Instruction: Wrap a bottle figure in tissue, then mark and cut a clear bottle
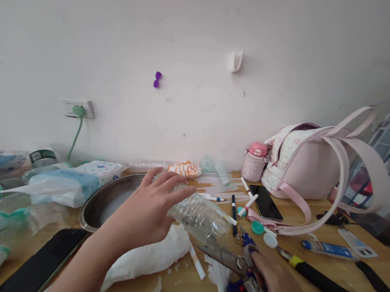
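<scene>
My left hand [155, 205] is over the middle of the table, its fingers curved round one end of a clear, ridged plastic bottle [202, 215]. The bottle lies tilted, its other end pointing down to the right. Low at the right, my right hand [276, 274] grips metal scissors [224, 257], whose blades lie just below the bottle. Whether the blades touch the plastic, I cannot tell. Beneath my left forearm lies a white, padded-looking long shape [152, 255]. A white marker [197, 262] rests beside it.
A round metal pan [89, 217] and a large black phone [39, 266] are at left, with tissue packs [79, 180] behind. Toward the right are a smaller phone [266, 202], a pink bag [304, 164], a pink bottle [254, 161] and black-and-yellow-handled pliers [316, 276]. Several markers lie between.
</scene>
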`<state>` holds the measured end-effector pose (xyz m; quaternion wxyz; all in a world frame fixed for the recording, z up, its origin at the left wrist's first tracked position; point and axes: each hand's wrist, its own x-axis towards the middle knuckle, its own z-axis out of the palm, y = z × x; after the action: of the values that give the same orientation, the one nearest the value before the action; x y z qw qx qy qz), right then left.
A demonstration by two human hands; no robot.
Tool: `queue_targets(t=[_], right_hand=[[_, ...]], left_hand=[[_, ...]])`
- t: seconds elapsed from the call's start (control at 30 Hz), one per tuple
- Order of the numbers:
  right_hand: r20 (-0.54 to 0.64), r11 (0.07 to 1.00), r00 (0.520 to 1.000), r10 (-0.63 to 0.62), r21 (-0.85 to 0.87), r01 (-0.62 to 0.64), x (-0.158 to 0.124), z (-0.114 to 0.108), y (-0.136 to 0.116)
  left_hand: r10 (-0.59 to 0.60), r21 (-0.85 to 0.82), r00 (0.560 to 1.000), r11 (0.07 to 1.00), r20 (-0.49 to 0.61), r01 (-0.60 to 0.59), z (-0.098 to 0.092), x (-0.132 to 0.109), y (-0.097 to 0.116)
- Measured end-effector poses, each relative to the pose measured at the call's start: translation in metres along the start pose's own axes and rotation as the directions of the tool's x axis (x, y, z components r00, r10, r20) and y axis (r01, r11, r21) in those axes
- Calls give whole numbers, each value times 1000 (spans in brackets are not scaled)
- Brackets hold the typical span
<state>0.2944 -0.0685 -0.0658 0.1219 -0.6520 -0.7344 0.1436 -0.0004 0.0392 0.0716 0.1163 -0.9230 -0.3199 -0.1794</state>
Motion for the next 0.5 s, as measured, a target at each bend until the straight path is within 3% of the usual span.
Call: queue_targets(t=[0.5], right_hand=[[-2, 999, 1000, 18, -29, -18, 0, -5, -7]], left_hand=[[0, 7, 1000, 1000, -10, 0, 1, -1, 1]])
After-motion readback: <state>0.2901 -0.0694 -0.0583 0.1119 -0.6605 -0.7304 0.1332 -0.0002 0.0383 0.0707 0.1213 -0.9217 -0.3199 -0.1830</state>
